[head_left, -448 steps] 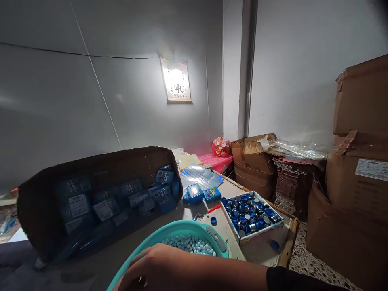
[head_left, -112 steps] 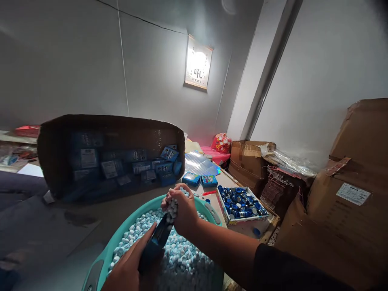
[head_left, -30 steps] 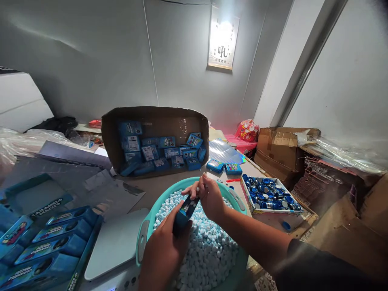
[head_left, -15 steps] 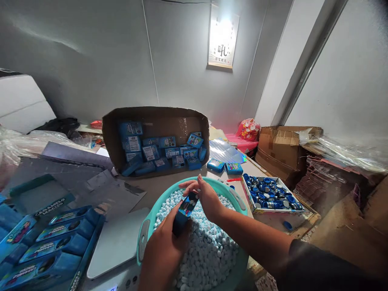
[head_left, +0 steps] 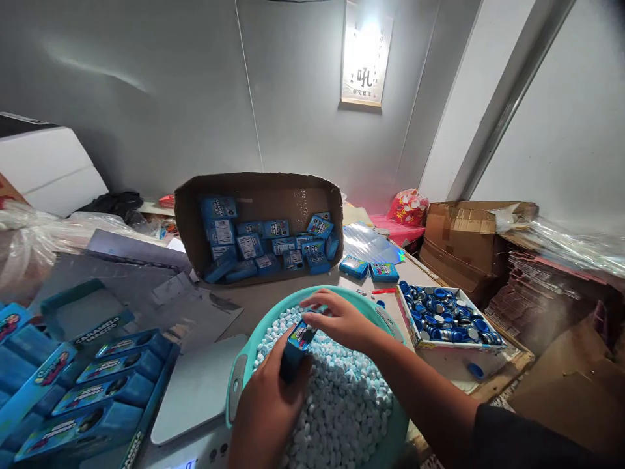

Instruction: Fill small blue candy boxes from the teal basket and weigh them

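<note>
My left hand (head_left: 268, 400) is wrapped around a small blue candy box (head_left: 294, 352), held upright over a turquoise basin (head_left: 266, 317). The box's printed narrow end faces up. Small white candies (head_left: 336, 404) fill the basin, bluish in the light. Palm down, my right hand (head_left: 344, 322) reaches over the box's top, fingers stretched out and the thumb close to its far edge. The right fingertips partly cover the box's top, so whether they press on it is hard to see.
A carton (head_left: 266, 185) lying on its side holds several blue boxes. Two more blue boxes (head_left: 384, 271) lie nearby. At right is a tray (head_left: 410, 326) of blue and silver lids. A scale (head_left: 195, 397) and a display case (head_left: 156, 384) of blue boxes stand at left.
My right hand has turned from a raised, tilted pose to palm down and lower over the box's top. The left hand still holds the box. The view has shifted slightly.
</note>
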Motion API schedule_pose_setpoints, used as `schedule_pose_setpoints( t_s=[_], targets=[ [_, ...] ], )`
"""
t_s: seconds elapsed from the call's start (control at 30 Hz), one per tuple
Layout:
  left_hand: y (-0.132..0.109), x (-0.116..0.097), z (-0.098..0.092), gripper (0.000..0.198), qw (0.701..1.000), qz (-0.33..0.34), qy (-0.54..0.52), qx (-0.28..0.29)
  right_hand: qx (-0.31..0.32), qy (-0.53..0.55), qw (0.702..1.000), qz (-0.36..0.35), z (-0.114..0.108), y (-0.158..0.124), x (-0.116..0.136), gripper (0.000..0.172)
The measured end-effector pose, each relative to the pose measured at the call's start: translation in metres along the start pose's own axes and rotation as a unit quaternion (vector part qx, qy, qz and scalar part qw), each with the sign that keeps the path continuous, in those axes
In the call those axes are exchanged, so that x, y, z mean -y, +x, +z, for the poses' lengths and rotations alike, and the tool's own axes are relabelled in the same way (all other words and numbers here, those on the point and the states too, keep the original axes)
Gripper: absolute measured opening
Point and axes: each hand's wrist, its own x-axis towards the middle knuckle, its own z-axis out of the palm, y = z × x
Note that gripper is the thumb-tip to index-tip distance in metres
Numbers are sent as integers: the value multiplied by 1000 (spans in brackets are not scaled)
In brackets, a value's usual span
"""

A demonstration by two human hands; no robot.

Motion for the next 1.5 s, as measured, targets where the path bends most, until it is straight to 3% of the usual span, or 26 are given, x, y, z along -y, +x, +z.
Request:
schedule_pose_setpoints(
  t_s=[0.17,0.37,0.5,0.6,0.83,0.97,1.13,1.33,1.4,1.5],
  targets=[
    [0,1,1,53,1000,7,2,-14,-9,-39,999,-9,-10,5,-7,19],
    [0,5,4,57,1000,-8,0,-9,-12,-126,990,-60,-16,3,-3,35],
    [1,8,6,60,1000,-9,-2,-4,50,-77,995,-33,-25,0,0,24],
    [1,8,6,60,1000,-3,4,-7,64,-65,996,-22,-26,0,-5,19],
    [-2,1,3,54,1000,15,-9,-17,-47,-28,998,-13,-11,3,-16,8],
    [-4,-2,3,52,999,14,-24,-17,-38,-8,999,2,-9,1,-9,10],
    [-6,-3,2,50,999,25,-38,-28,-17,7,998,-53,-9,-3,0,17],
    [-8,-12,2,47,994,23,-50,-91,-74,-2,996,-44,-15,1,-9,22],
    [-9,-12,-5,44,987,4,-51,-151,-27,-76,997,-20,-17,1,-14,28],
    [-12,1,-29,45,962,-23,-23,-271,101,-192,976,3,-14,-5,-19,40]
  ],
)
